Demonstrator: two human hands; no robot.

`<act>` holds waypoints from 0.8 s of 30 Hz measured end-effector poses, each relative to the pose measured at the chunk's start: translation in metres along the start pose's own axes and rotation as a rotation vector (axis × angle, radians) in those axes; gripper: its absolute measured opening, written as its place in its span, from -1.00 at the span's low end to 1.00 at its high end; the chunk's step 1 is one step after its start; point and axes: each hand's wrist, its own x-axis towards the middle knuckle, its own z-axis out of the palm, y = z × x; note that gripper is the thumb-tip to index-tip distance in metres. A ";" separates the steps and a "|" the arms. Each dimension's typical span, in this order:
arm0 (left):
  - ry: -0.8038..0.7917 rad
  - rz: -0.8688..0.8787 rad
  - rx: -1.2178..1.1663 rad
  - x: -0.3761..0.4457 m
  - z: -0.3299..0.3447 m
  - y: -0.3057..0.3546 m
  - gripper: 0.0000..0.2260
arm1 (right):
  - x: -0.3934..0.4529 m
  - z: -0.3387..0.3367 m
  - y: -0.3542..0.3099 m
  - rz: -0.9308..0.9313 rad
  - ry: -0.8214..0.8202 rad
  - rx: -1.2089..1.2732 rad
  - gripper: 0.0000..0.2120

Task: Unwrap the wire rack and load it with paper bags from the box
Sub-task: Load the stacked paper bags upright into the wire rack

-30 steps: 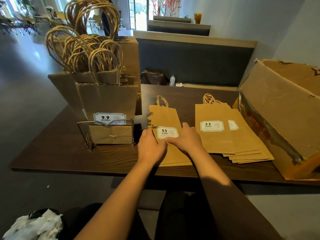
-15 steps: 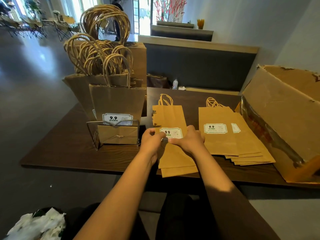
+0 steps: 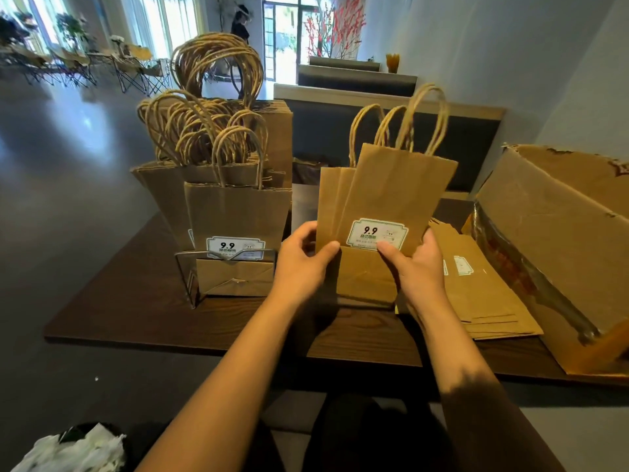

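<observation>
The left hand (image 3: 303, 264) grips the lower left edge of a small bundle of bags (image 3: 384, 212), thumb across the front, fingers curled behind. The right hand (image 3: 420, 264) pinches the same bundle at its lower right, thumb on the front just under the label. Between them the bundle stands upright, handles up, its folded bottom edge low over the table (image 3: 136, 301) (whether it touches the wood I cannot tell).

The relation that matters: the rack (image 3: 190, 267) lies to the left of the held bundle, just beside the left hand, so the left hand is the nearer one. The rack is already well filled with bags standing upright and label forward. The bundle's long axis runs vertically, matching theirs, and its label faces the same way, so I judge no turning is needed, only a sideways carry to the left and a drop into whatever room remains. From here I cannot see how much room that is.

More bags lie flat in a pile (image 3: 483, 294) to the right, against the box (image 3: 558, 240), still to be loaded.
</observation>
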 end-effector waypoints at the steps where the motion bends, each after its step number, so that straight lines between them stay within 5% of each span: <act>1: -0.041 -0.008 0.012 0.000 -0.003 -0.002 -0.73 | 0.000 0.000 0.003 0.016 -0.007 0.013 -0.58; 5: -0.176 -0.157 0.103 -0.008 -0.006 -0.024 -0.75 | -0.010 0.007 0.028 0.183 -0.136 0.077 -0.59; 8: -0.194 -0.196 0.154 -0.012 -0.002 -0.038 -0.77 | -0.018 0.011 0.047 0.215 -0.177 0.058 -0.79; 13: -0.176 -0.056 0.216 -0.015 0.000 -0.024 -0.69 | -0.016 0.007 0.040 0.201 -0.252 -0.108 -0.84; 18: -0.186 0.165 0.337 -0.020 -0.022 0.019 -0.76 | -0.018 0.014 0.008 0.180 -0.195 -0.005 -0.73; 21: -0.022 0.392 0.390 -0.029 -0.045 0.037 -0.73 | -0.019 0.030 -0.019 0.063 -0.192 0.002 -0.70; 24: 0.364 0.521 0.512 -0.038 -0.076 0.029 -0.73 | -0.018 0.049 -0.041 0.021 -0.212 0.083 -0.82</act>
